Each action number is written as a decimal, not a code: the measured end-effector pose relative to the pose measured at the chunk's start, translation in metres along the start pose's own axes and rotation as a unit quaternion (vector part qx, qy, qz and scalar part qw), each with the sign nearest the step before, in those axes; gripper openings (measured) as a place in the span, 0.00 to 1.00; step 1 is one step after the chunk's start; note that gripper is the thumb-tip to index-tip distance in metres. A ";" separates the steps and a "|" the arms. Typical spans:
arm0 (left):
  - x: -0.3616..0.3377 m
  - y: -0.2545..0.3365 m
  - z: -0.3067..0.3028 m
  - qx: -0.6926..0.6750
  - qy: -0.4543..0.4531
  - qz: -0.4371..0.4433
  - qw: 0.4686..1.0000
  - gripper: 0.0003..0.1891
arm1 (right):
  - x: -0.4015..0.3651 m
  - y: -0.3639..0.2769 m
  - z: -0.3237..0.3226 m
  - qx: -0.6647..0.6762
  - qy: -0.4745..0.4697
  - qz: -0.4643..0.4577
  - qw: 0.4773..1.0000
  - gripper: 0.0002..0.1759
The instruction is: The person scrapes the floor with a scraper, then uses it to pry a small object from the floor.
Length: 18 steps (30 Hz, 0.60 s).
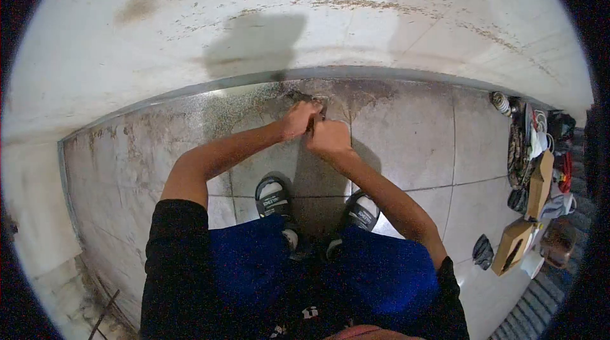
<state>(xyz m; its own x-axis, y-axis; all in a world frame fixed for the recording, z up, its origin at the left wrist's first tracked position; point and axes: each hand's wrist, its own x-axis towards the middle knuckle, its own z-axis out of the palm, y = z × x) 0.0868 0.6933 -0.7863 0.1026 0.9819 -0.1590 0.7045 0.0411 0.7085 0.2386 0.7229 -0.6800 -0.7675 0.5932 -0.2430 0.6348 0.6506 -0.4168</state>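
Note:
My left hand and my right hand are close together, above the floor tiles near the foot of the wall. Both have their fingers curled closed. A small dark thing shows in the gap between them, but the fingers cover most of it and its kind cannot be made out. Just beyond the hands, a dark, wet-looking patch stains the floor by the wall's edge.
A stained white wall rises in front, meeting the tiled floor. My sandalled feet are below the hands. Along the right side lie open cardboard boxes, a black crumpled thing, cables and other items.

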 end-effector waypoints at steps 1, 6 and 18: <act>0.001 0.010 -0.006 -0.012 -0.016 -0.015 1.000 0.19 | -0.001 -0.002 -0.003 0.007 0.004 0.006 1.000 0.19; 0.006 0.022 -0.029 0.085 -0.004 0.043 0.995 0.11 | 0.008 0.002 -0.014 0.021 0.006 0.002 1.000 0.18; 0.010 0.017 -0.028 0.109 0.011 0.038 0.993 0.12 | 0.010 0.002 -0.010 -0.005 0.040 -0.020 0.999 0.16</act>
<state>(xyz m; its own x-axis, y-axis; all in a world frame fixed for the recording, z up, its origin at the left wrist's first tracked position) 0.0800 0.7085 -0.7564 0.1489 0.9844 -0.0940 0.8303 -0.0728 0.5525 0.2332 0.7351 -0.6750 -0.7825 0.6028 -0.1563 0.6056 0.6783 -0.4161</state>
